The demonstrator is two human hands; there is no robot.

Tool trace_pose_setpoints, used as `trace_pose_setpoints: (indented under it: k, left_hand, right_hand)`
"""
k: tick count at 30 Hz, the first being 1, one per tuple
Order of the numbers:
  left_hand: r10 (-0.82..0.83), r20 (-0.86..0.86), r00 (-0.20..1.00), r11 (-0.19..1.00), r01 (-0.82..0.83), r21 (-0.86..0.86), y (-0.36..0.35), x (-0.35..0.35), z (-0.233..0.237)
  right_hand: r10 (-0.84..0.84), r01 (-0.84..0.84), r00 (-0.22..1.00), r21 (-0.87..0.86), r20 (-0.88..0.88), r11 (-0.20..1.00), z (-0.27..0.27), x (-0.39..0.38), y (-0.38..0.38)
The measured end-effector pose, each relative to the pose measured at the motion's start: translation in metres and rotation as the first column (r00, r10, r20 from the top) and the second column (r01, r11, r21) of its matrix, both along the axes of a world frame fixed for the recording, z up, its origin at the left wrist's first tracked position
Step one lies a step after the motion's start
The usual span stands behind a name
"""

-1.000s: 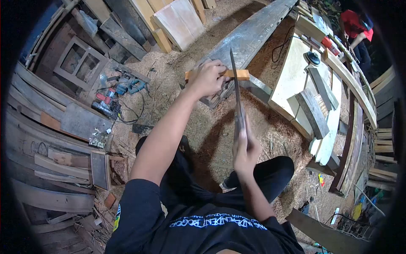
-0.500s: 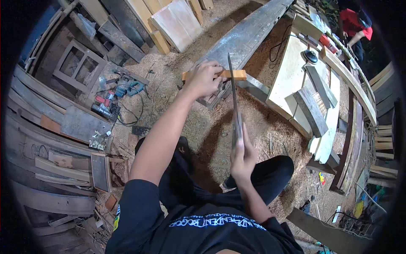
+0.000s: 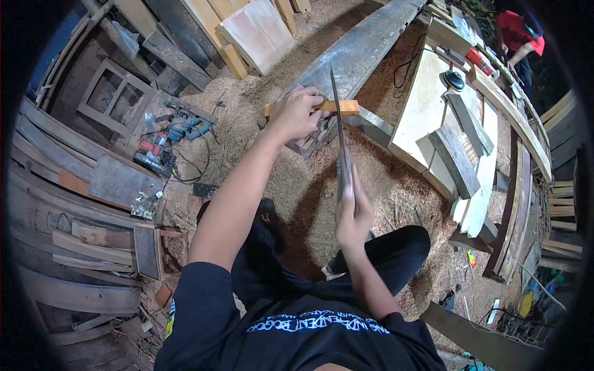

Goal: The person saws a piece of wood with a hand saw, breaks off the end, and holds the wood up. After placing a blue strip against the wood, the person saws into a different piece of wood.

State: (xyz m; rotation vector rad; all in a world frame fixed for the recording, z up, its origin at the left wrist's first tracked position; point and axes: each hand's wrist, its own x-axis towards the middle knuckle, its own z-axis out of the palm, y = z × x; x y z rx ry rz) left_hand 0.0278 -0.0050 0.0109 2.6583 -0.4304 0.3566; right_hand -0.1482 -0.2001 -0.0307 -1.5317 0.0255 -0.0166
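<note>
My left hand (image 3: 298, 114) is closed over a short orange-brown wooden block (image 3: 348, 107), pressing it down near the end of a long grey plank bench (image 3: 352, 59). The block lies crosswise, and its right end sticks out past my fingers. A hand saw (image 3: 339, 117) crosses the block just right of that hand, seen almost edge-on with its tip pointing away from me. Around the saw's handle, my right hand (image 3: 354, 224) is closed; the handle itself is mostly hidden by the fingers.
At right, a pale work panel (image 3: 416, 117) carries a sander (image 3: 453, 80) and grey wood pieces (image 3: 455, 162). Power tools (image 3: 158, 151) with cords lie on the shavings-covered floor to the left. Boards lean at the back. Another person (image 3: 521, 37) in red bends at the far right.
The saw has slid slightly forward, away from me, with my right hand. My left hand and the block have stayed almost in place.
</note>
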Motion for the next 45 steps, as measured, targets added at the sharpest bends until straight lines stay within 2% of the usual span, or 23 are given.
trace_pose_setpoints:
  k: [1, 3, 4, 5, 7, 8, 9, 11, 13, 18, 20, 24, 27, 29, 30, 32, 33, 36, 37, 39, 41, 43, 45]
  left_hand:
    - [0.003, 0.033, 0.999, 1.000, -0.002, -0.010, 0.000, 0.001, -0.002]
    - [0.011, 0.059, 0.998, 1.000, -0.009, -0.022, 0.001, 0.002, -0.007]
    - [0.009, 0.085, 0.996, 0.998, -0.003, -0.062, 0.001, 0.003, -0.010]
    - [0.002, 0.109, 0.994, 0.995, 0.009, -0.100, 0.000, 0.002, -0.013]
    - [-0.014, 0.094, 0.995, 0.998, 0.021, -0.065, 0.001, 0.001, -0.011]
    - [-0.020, 0.088, 0.996, 0.999, 0.024, -0.034, 0.000, 0.001, -0.008]
    - [-0.025, 0.096, 0.995, 0.999, 0.028, -0.034, -0.001, 0.002, -0.005]
    - [-0.004, 0.071, 0.997, 1.000, 0.005, -0.014, 0.000, 0.002, -0.004]
    - [-0.008, 0.077, 0.997, 1.000, 0.010, -0.025, 0.002, 0.004, -0.007]
    - [0.021, 0.043, 0.999, 0.999, -0.019, -0.040, 0.000, 0.004, -0.009]
    - [-0.001, 0.100, 0.995, 0.997, 0.008, -0.075, -0.001, 0.001, -0.011]
    - [-0.058, 0.112, 0.992, 0.995, 0.066, -0.068, 0.001, 0.004, -0.009]
    - [0.009, 0.050, 0.999, 0.999, -0.006, -0.044, 0.001, 0.002, -0.003]
    - [-0.013, 0.085, 0.996, 0.998, 0.018, -0.055, 0.002, 0.002, -0.003]
    - [-0.009, 0.075, 0.997, 0.998, 0.014, -0.055, 0.002, 0.002, -0.004]
    - [-0.025, 0.089, 0.996, 0.995, 0.033, -0.098, 0.001, 0.004, -0.007]
    - [-0.017, 0.084, 0.996, 0.995, 0.025, -0.101, 0.001, 0.006, -0.011]
    - [-0.007, 0.181, 0.983, 0.991, 0.031, -0.129, 0.001, 0.005, -0.018]
    - [-0.042, 0.175, 0.984, 0.991, 0.064, -0.121, 0.003, 0.007, -0.018]
    - [-0.081, 0.173, 0.981, 0.988, 0.102, -0.112, 0.005, 0.012, -0.021]
    - [-0.044, 0.141, 0.989, 0.995, 0.056, -0.078, 0.007, 0.016, -0.023]
    - [-0.038, 0.153, 0.987, 0.995, 0.051, -0.081, 0.004, 0.011, -0.015]
    - [-0.029, 0.150, 0.988, 0.996, 0.042, -0.082, 0.003, 0.006, -0.012]
  right_hand:
    - [-0.012, 0.012, 1.000, 0.061, -0.009, 0.998, -0.009, -0.021, -0.004]
    - [-0.028, 0.069, 0.973, -0.174, 0.230, 0.982, -0.049, -0.051, -0.021]
    - [-0.032, 0.039, 0.993, -0.056, 0.111, 0.998, -0.036, -0.063, -0.022]
    - [-0.036, 0.042, 0.994, -0.056, 0.104, 0.998, -0.024, -0.063, -0.023]
    - [0.001, 0.000, 1.000, -0.058, 0.015, 0.998, -0.004, -0.040, -0.021]
    - [-0.025, 0.065, 0.981, -0.208, 0.190, 0.976, -0.011, -0.016, -0.016]
    - [-0.029, 0.071, 0.980, -0.207, 0.198, 0.976, -0.008, 0.007, -0.009]
    - [-0.013, 0.018, 0.997, -0.069, 0.076, 0.997, -0.001, 0.038, 0.006]
    - [-0.024, 0.034, 0.993, -0.087, 0.115, 0.996, -0.003, 0.030, 0.007]
    - [-0.042, 0.048, 0.993, -0.056, 0.108, 0.997, -0.019, -0.050, -0.018]
    - [-0.049, 0.049, 0.999, -0.030, 0.008, 0.998, -0.016, -0.062, -0.023]
    - [-0.027, 0.038, 0.994, -0.104, 0.108, 0.994, 0.007, 0.011, 0.000]
    - [-0.048, 0.056, 0.990, -0.056, 0.136, 0.997, 0.009, 0.043, 0.014]
    - [-0.024, 0.023, 0.999, -0.047, -0.040, 0.999, 0.016, 0.019, 0.006]
    - [-0.047, 0.053, 0.993, -0.052, 0.105, 0.997, -0.012, 0.002, 0.000]
    - [-0.025, 0.042, 0.986, -0.104, 0.164, 0.994, -0.041, -0.044, -0.018]
    - [-0.021, 0.051, 0.982, -0.159, 0.186, 0.986, -0.036, -0.052, -0.019]
    - [-0.033, 0.043, 0.989, -0.064, 0.145, 0.997, -0.016, -0.042, -0.013]
    - [-0.039, 0.049, 0.987, -0.062, 0.154, 0.997, -0.013, -0.021, -0.009]
    - [-0.031, 0.060, 0.986, -0.173, 0.163, 0.983, -0.010, 0.023, 0.000]
    - [-0.031, 0.050, 0.989, -0.131, 0.147, 0.990, -0.005, 0.037, 0.011]
    - [-0.032, 0.042, 0.992, -0.084, 0.120, 0.996, -0.004, 0.035, 0.012]
    - [-0.015, 0.016, 0.998, -0.009, 0.057, 1.000, -0.011, -0.007, -0.002]
